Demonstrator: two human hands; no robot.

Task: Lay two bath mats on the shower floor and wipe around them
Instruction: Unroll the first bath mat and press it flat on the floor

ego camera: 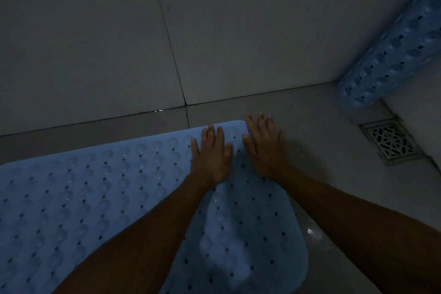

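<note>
Two flat hands are working the far right corner of a pale blue perforated rubber bath mat (pixel 83 198), which is lying on the grey tiled shower floor (pixel 310 126) with its long axis running left to right across the scene. The left hand (pixel 212 153) is pressing down on the mat just inside its far edge, fingers straight and together, gripping nothing. The right hand (pixel 265 148) is lying just beside it, fingers spread and straight, palm over the mat's rounded corner and fingertips reaching past the edge onto the bare floor; it too is holding nothing.

Now the relation that matters: the second mat, a rolled blue rubber bath mat with round bumps and holes (pixel 396 55), is leaning in the far right corner against the grey tiled wall (pixel 95 43), its long axis tilting up and to the right. It is lying far and right of both hands, well apart from them, and the right hand is plainly the nearer one. By my reading, that hand is looking best placed to reach for the roll once this first mat is sitting flat.

Between the two, a square metal floor drain (pixel 391 143) is sitting on the right, near the roll's lower end, and the unrolled second mat may be at risk of covering it.
</note>
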